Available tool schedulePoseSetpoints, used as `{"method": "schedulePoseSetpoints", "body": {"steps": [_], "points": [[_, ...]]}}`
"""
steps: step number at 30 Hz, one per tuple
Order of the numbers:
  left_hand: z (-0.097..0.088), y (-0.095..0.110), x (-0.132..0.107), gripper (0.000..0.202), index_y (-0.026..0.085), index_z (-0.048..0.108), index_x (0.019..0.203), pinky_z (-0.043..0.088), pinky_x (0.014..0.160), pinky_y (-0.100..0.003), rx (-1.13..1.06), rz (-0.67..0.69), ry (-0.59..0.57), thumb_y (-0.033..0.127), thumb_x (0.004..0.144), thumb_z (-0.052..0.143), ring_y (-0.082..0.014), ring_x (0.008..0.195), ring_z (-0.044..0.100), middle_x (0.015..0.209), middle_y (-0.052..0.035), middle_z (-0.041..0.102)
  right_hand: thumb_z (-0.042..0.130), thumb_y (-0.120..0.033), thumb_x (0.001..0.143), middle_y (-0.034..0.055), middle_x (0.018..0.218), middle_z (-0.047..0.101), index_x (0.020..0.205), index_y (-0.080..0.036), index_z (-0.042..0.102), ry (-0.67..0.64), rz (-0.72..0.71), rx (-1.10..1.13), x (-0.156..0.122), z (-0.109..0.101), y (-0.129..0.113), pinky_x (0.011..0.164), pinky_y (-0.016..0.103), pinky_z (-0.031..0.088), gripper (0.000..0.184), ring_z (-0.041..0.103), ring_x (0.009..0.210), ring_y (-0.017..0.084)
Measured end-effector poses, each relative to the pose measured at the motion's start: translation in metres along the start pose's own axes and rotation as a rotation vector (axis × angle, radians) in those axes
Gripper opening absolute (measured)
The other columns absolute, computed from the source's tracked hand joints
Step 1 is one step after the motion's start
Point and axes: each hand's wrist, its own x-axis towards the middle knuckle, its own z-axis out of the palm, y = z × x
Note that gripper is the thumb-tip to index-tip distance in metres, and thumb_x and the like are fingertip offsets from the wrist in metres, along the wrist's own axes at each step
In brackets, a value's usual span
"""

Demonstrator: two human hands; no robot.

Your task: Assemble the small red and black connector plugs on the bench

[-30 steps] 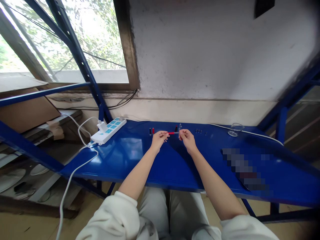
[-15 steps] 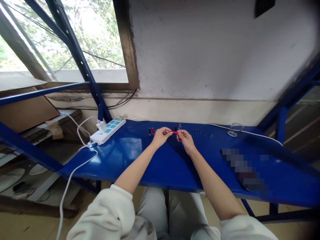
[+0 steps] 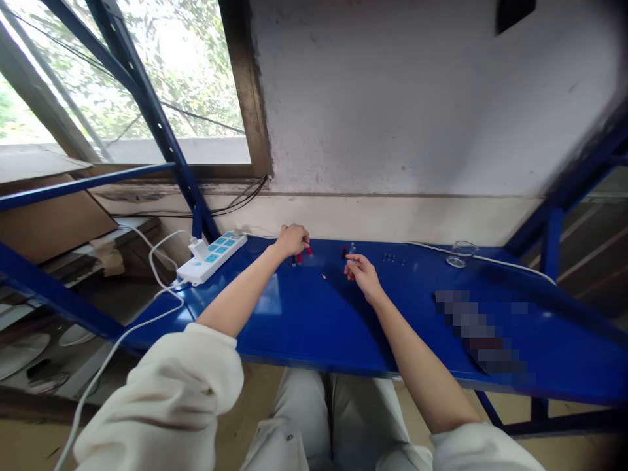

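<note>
My left hand [image 3: 292, 239] reaches to the back of the blue table [image 3: 275, 314], fingers curled, with a small red piece [image 3: 309, 250] at its fingertips. Just below it stand a small black piece [image 3: 294, 260] and another red piece [image 3: 299, 259]. My right hand [image 3: 362, 272] hovers low over the table near the middle, its thumb and fingers pinched together; what they hold is too small to make out. A tiny pale bit [image 3: 323, 276] lies on the table between my hands. Beyond the right hand stand a red-black piece [image 3: 345, 250] and a clear one [image 3: 352, 248].
A white power strip [image 3: 212, 256] with a plug and white cable sits at the table's left end. Several tiny dark parts [image 3: 389, 257] and a clear glass dish [image 3: 460, 254] lie at the back right. A white cord runs along the wall. A blurred patch [image 3: 481, 327] covers the right side.
My hands have come apart. The left hand has carried the red piece back and left to the small pieces by the wall; the right hand has stayed about where it was.
</note>
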Motion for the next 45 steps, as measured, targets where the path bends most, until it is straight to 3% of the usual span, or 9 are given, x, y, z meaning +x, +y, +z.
{"method": "schedulePoseSetpoints", "body": {"steps": [6,15,31,45], "points": [[0.02,-0.012,-0.009,0.006,0.017,0.062,0.061,0.027,0.085,-0.038,0.096,-0.026,-0.042,0.011,0.062,0.064,-0.0256,0.091,0.048,0.081,-0.0075,0.059,0.054,-0.042,0.072,-0.0035,0.056,0.054,0.093,-0.018,0.05,-0.018,0.01,-0.025,0.0,0.002,0.001,0.048,0.024,0.036,0.032,0.046,0.046,0.009],[0.029,-0.018,-0.01,0.007,0.018,0.062,0.06,0.025,0.087,-0.041,0.036,-0.037,-0.031,0.011,0.061,0.064,-0.0253,0.09,0.047,0.08,-0.0069,0.058,0.053,-0.039,0.073,-0.0037,0.056,0.053,0.092,-0.018,0.051,-0.023,-0.007,-0.04,0.0,0.002,0.001,0.049,0.025,0.036,0.029,0.045,0.046,0.009],[0.027,-0.011,-0.006,0.012,0.019,0.064,0.079,0.027,0.086,-0.042,0.136,-0.081,-0.206,0.017,0.07,0.057,-0.024,0.094,0.051,0.094,-0.0064,0.062,0.052,-0.038,0.072,-0.0035,0.055,0.053,0.09,-0.017,0.051,-0.005,0.015,-0.058,-0.002,0.002,-0.003,0.048,0.025,0.036,0.028,0.045,0.045,0.009],[0.031,-0.009,-0.008,0.023,0.02,0.065,0.09,0.025,0.089,-0.045,0.097,-0.104,-0.228,0.017,0.069,0.058,-0.0267,0.099,0.053,0.095,-0.0068,0.065,0.046,-0.036,0.076,-0.0029,0.056,0.053,0.091,-0.017,0.051,-0.002,-0.013,-0.158,0.0,-0.001,0.001,0.05,0.025,0.038,0.025,0.047,0.046,0.01]]}}
